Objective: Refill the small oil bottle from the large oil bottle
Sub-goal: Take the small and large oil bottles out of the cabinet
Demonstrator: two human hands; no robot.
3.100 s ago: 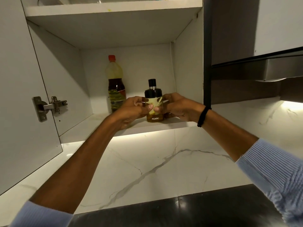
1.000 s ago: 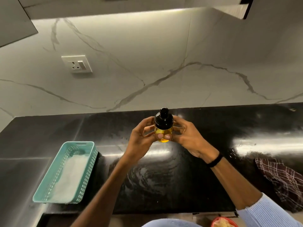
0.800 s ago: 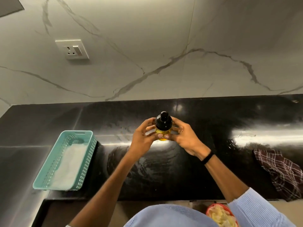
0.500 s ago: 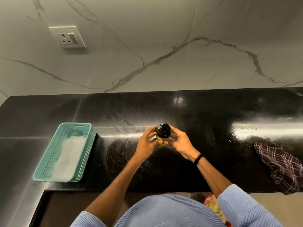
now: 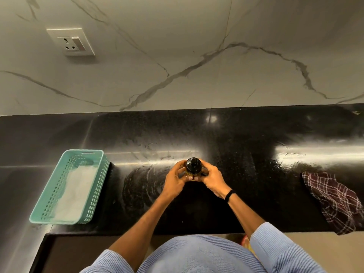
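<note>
The small oil bottle [image 5: 193, 166], with a black cap and yellow oil inside, stands upright at the middle of the black countertop [image 5: 246, 138], seen from above. My left hand [image 5: 174, 180] wraps its left side and my right hand [image 5: 212, 178] wraps its right side, fingertips meeting in front of it. Its lower body is hidden by my fingers. Whether its base touches the counter I cannot tell. The large oil bottle is out of view.
A teal plastic basket [image 5: 49, 208] lined with white sits at the left of the counter. A dark checked cloth [image 5: 334, 200] lies at the right near the front edge. A wall socket [image 5: 71, 41] is on the marble backsplash.
Both hands carried the small bottle down from the cupboard shelf to the counter. Over the last second it sank lower and the view tilted further down.
</note>
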